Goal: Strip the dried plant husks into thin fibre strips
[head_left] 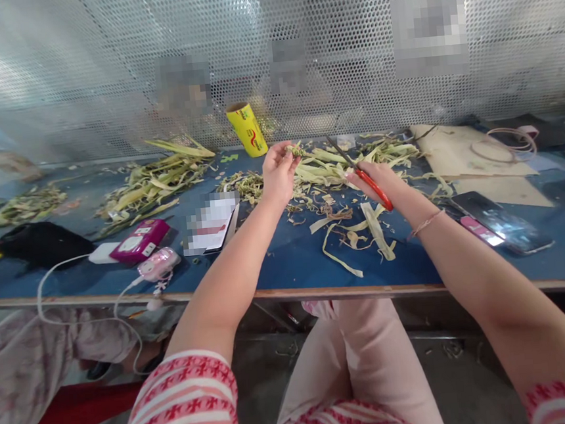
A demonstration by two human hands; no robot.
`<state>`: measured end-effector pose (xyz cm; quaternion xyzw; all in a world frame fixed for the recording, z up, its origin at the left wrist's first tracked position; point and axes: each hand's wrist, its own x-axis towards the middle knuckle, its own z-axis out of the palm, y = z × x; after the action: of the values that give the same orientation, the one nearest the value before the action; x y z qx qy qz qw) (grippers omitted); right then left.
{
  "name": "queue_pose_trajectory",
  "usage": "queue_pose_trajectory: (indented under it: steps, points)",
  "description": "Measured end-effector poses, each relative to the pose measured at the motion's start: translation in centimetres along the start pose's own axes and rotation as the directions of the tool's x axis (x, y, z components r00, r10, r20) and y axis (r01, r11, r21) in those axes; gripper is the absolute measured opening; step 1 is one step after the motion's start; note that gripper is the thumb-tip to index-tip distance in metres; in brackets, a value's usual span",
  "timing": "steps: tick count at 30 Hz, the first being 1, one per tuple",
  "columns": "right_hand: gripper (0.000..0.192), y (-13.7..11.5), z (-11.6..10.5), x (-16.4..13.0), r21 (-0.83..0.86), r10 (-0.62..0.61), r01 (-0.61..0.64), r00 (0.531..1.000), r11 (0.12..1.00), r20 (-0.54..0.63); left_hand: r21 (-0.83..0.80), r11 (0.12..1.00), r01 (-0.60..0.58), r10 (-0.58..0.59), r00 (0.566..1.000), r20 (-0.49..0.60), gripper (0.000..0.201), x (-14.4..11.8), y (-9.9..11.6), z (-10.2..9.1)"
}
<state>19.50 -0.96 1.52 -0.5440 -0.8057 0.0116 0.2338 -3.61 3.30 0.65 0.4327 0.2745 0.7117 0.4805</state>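
Note:
My left hand point(279, 171) is closed in a pinch on a small, knotted-looking piece of green plant strip point(297, 150), raised above the table. My right hand point(373, 176) grips red-handled scissors point(375, 189), their dark blades angled up and to the left, apart from the held piece. Whether the blades are parted is hard to make out. Beneath both hands lies a heap of pale green dried leaf strips point(331, 167). Nearer to me are loose strips and trimmings point(377, 233).
A yellow printed tube point(248, 130) stands against the perforated metal screen point(324, 10). More leaf strips point(151, 180) lie to the left, by a phone point(217, 223), a magenta box point(141, 240) and a black pouch point(43, 245). Right are cardboard point(465, 150) and another phone point(505, 219). Someone sits at left.

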Motion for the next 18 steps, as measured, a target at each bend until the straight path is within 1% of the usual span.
queue_pose_trajectory:
  steps: [3, 7, 11, 13, 15, 18]
  points:
    - [0.048, -0.2, -0.4, 0.0, 0.002, 0.009, -0.009, 0.999, 1.000, 0.047, -0.005, 1.000, -0.005, 0.005, 1.000, 0.011, 0.033, 0.0, 0.1, 0.0]
    - [0.045, -1.0, -1.1, -0.4, 0.101, -0.035, 0.022, 0.990, 0.995, 0.137, -0.006, 1.000, -0.020, 0.020, 1.000, 0.010, 0.030, 0.0, 0.4, 0.0]
    - [0.039, -1.5, -0.7, -0.6, 0.168, -0.078, 0.038, 0.968, 0.985, 0.237, -0.013, 0.999, -0.037, 0.038, 0.999, 0.014, 0.032, 0.2, 0.6, -0.1]
    - [0.038, -1.5, -0.3, -0.7, 0.186, -0.085, 0.040, 0.967, 0.982, 0.240, -0.019, 0.999, -0.042, 0.042, 0.999, 0.023, 0.033, 0.4, 0.5, -0.3]
    - [0.040, -1.6, -0.1, -0.8, 0.218, -0.091, 0.042, 0.971, 0.975, 0.220, -0.023, 0.999, -0.046, 0.047, 0.998, 0.041, 0.032, 0.5, 0.3, -0.5]
    - [0.044, -1.7, -0.3, -0.8, 0.263, -0.091, 0.036, 0.976, 0.964, 0.200, -0.021, 0.998, -0.058, 0.059, 0.996, 0.067, 0.029, 0.9, -0.2, -0.9]
